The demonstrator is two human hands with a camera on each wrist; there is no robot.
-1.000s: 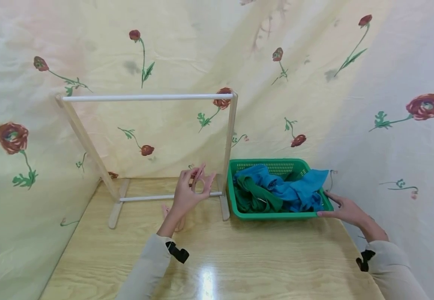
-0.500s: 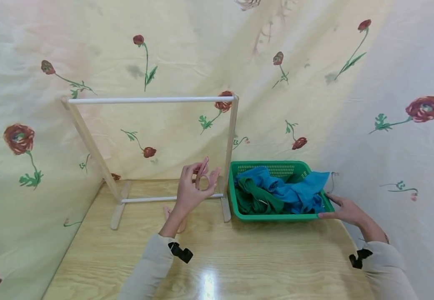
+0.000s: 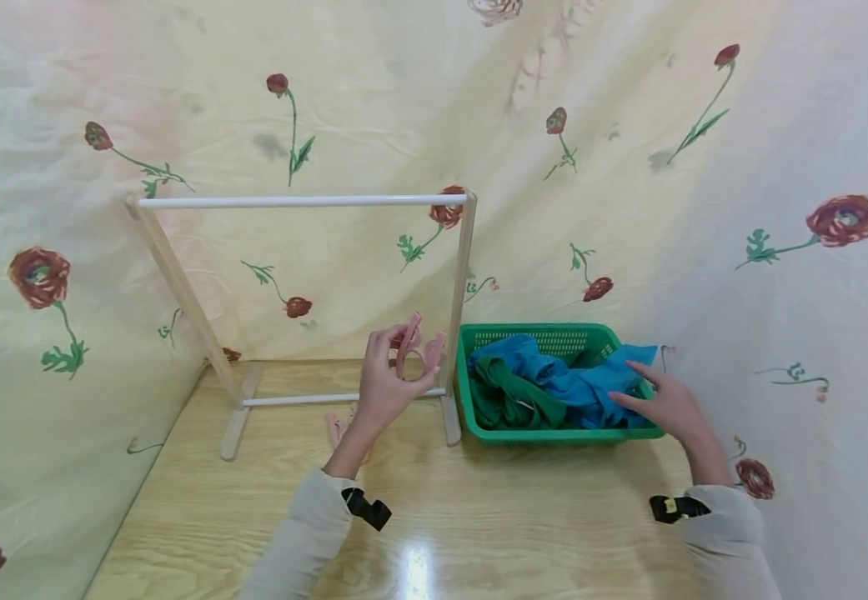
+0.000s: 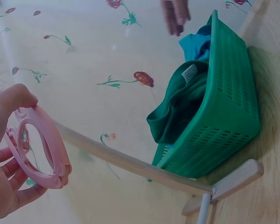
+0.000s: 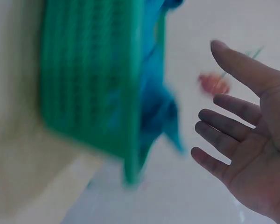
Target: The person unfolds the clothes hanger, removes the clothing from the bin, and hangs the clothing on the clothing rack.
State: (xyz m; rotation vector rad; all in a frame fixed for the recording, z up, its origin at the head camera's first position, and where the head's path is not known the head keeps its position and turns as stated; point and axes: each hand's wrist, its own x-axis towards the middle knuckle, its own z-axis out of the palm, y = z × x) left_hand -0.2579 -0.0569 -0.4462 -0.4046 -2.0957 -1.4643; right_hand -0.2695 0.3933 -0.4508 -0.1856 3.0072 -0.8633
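Observation:
My left hand (image 3: 384,396) grips a pink folding hanger (image 4: 44,149), its hinged parts folded into a loop, held up in front of the rack's right post. My right hand (image 3: 674,410) hovers over the right end of the green basket (image 3: 554,435), fingers spread and holding nothing; the right wrist view shows its palm (image 5: 266,163) apart from the basket. Inside the basket lie a crumpled blue cloth (image 3: 584,387) and a dark green garment (image 4: 182,102) with a white label. More pink hangers (image 3: 336,427) lie on the table, partly hidden behind my left forearm.
A wooden rack with a white top bar (image 3: 298,202) and a lower white bar (image 3: 283,400) stands left of the basket. Its right foot (image 3: 452,421) is close to the basket's side. Flower-printed cloth (image 3: 358,125) hangs behind and beside the wooden table (image 3: 524,517).
My right hand has let go of the basket's right rim and moved left and up over the blue cloth. My left hand, still holding the pink hanger, has shifted slightly right.

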